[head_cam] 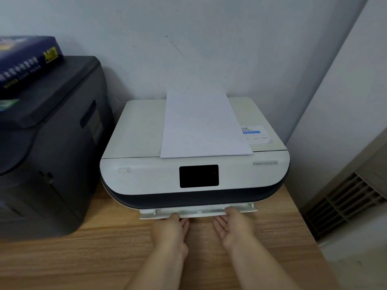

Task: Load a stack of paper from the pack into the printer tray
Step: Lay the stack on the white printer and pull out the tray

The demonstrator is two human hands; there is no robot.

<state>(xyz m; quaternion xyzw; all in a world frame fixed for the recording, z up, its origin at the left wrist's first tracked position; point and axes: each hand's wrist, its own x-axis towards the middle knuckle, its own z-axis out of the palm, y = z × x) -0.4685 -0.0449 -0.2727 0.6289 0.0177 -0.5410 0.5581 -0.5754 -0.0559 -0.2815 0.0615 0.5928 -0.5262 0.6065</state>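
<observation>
Both hands meet the front lip of the paper tray (199,212), a shallow white drawer that juts a little way out from under the white printer (194,164). The left hand (170,231) grips the tray's front edge left of its middle, thumb on top and fingers curled beneath, closed on the plastic. The right hand (235,225) grips the same edge right of the middle, thumb resting on the upper face and fingers tucked under, palm turned inward; it too holds the tray. Between the two grips a short stretch of the tray's edge shows bare. Directly above the hands, the printer's dark band and black screen (199,176) face the camera. Beyond the grip, farther from the person, a stack of white paper (204,126) lies flat on the printer's lid, squared up and reaching from the lid's rear edge to the seam above the screen, partly covering a label (256,133) on its right. Well to the left of the left hand and higher up, the dark blue paper pack (25,63) sits on top of a black printer (52,143). Beneath both wrists runs the wooden desk (83,258), on which both machines stand against a pale wall (188,38).
</observation>
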